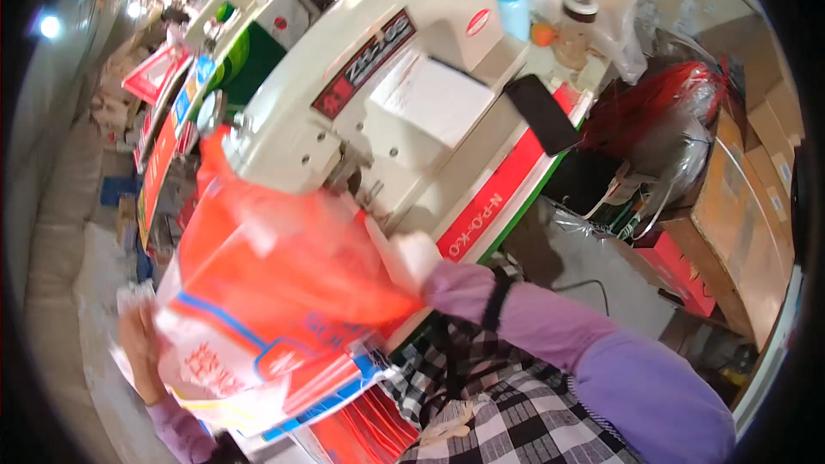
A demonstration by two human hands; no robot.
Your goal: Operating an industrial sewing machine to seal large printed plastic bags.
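A large cream sewing machine [292,94] stands across the middle of the view. Beneath its head lies an orange-red printed sheet [301,249], which looks like thin bag material, bunched and smeared by motion. My right hand [412,259], pale and blurred, is at the right edge of this sheet, close to the needle area; its fingers are not clear. At the far left my left hand [140,339] is bent beside white printed material [202,365] with a blue stripe. Whether its fingers grip that edge is hidden by blur. Red folded layers [365,425] hang under the material near my lap.
On the machine bed lie a dark phone [541,113] and a white paper [430,99]. Behind them stand a light-blue bottle [512,4] and a lidded jar [574,30]. Cardboard boxes [739,223] and a red plastic-wrapped bundle [657,103] crowd the right side.
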